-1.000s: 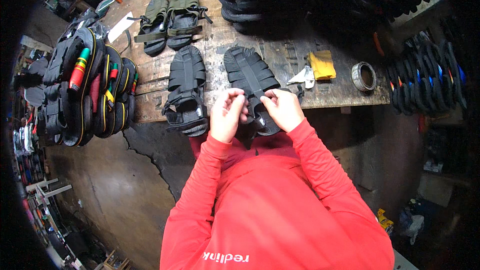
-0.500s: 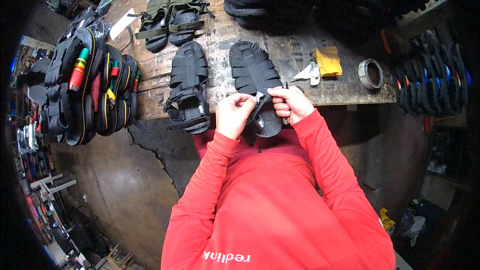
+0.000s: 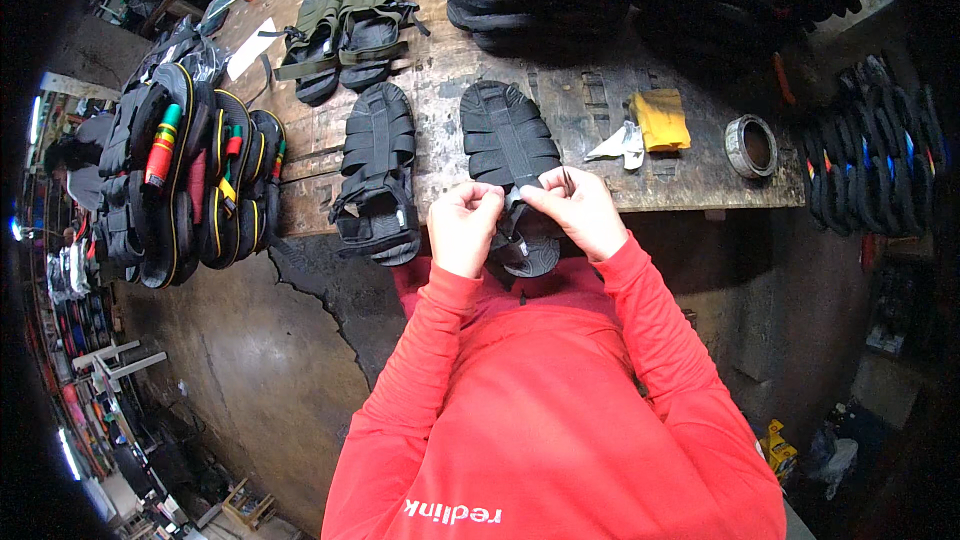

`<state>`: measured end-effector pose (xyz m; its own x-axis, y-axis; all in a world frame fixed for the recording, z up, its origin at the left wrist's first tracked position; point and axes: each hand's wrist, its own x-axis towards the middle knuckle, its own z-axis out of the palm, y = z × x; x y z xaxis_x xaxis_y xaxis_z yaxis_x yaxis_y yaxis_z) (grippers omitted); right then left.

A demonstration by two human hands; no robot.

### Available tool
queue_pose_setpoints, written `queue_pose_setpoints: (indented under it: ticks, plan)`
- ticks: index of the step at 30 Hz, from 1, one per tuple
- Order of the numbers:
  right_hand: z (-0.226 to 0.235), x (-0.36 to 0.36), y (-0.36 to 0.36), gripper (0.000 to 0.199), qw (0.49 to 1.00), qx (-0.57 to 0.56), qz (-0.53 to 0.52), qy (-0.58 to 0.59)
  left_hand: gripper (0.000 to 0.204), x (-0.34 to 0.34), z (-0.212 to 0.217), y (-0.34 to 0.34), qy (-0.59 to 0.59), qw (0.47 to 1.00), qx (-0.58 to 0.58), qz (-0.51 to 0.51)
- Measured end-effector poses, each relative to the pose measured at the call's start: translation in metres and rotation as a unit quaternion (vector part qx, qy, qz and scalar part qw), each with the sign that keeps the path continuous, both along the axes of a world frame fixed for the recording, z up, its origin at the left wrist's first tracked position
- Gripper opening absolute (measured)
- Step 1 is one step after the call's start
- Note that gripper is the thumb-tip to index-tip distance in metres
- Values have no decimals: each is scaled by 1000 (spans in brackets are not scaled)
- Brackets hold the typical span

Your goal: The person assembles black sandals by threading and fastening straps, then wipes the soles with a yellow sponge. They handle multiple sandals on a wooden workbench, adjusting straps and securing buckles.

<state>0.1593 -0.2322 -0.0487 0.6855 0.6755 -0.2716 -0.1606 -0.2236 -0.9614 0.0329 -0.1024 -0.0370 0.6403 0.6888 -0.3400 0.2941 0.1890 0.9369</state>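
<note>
Our left hand (image 3: 463,228) and right hand (image 3: 583,218) were pinched narrow over a black sandal (image 3: 507,132), their exact grip unclear to us. It lay on the wooden surface (image 3: 437,130), heel past the near edge, beside a matching sandal (image 3: 380,145).

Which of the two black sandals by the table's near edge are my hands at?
The right-hand black sandal: your left hand and right hand are both at its heel half. The left-hand black sandal lies beside it, with neither hand on it.
</note>
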Motion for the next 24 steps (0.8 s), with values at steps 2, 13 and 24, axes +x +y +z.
queue_pose_setpoints:
  ticks: [2,13,24]
  plan:
    - [-5,-3,3,26,1000,13,-21,16,19,-4,1,-4,-67,997,-26,-26]
    - [6,1,4,16,974,31,-18,222,26,-16,-8,4,-66,932,344,-96]
    - [-10,5,2,10,926,107,-14,362,19,0,-2,20,-92,850,475,-209]
